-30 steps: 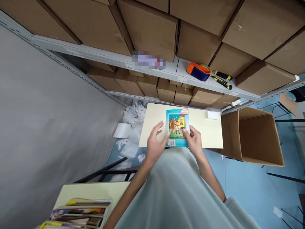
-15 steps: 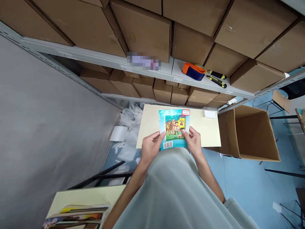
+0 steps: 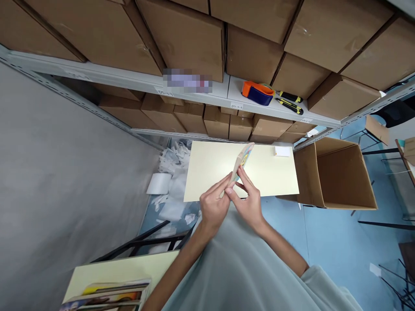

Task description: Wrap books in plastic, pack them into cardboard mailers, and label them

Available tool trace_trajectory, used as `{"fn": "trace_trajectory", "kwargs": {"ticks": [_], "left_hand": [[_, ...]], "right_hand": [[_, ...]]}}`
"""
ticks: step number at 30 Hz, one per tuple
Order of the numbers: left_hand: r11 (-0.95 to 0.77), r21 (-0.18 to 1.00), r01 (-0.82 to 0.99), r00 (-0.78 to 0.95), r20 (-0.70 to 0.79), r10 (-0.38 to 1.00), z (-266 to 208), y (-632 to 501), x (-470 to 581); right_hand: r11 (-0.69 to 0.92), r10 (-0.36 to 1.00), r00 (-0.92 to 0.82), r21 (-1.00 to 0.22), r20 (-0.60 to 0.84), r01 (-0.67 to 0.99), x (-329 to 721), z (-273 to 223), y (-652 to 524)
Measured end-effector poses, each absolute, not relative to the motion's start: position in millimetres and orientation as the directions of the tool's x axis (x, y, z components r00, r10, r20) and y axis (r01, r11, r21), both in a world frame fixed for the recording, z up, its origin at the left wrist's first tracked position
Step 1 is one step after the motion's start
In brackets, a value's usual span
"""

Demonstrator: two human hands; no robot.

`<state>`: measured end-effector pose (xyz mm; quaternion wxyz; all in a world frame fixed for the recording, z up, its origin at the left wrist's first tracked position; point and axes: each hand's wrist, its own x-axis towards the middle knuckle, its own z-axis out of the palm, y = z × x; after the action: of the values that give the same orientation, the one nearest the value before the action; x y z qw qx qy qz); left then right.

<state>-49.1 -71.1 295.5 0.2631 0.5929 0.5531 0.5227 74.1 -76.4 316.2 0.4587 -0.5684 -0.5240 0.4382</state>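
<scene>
Glossy paper booklet (image 3: 242, 160) — matt cream tabletop (image 3: 207, 172), rough brown cardboard boxes (image 3: 181, 34).

Stockroom: metal shelving (image 3: 227, 93) packed with cardboard boxes (image 3: 181, 39), tape dispenser (image 3: 257, 92) on shelf.

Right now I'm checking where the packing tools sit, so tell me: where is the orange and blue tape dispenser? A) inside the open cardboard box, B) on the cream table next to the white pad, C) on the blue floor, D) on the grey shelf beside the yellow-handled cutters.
D: the tape dispenser rests on the grey shelf, with the yellow-handled cutters just to its right, above the cream table.
</scene>
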Motion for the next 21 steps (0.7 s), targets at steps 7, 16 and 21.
{"fn": "trace_trajectory", "kwargs": {"ticks": [7,16,21], "left_hand": [[-0.257,0.906,0.336,-0.038,0.286,0.958,300.2,-70.9,-45.3],[0.387,0.907,-0.167,-0.005,-0.393,0.919,304.5,-39.4,-91.6],[0.359,0.923,-0.137,-0.107,-0.375,0.921,308.1,-48.4,-83.8]], "right_hand": [[-0.159,0.972,0.176,-0.987,-0.153,0.017,94.9,327.2,-55.4],[-0.303,0.951,0.007,-0.934,-0.310,-0.188,118.5,325.1,-43.8],[-0.279,0.957,0.034,-0.944,-0.289,-0.177,113.4,320.9,-36.3]]}}
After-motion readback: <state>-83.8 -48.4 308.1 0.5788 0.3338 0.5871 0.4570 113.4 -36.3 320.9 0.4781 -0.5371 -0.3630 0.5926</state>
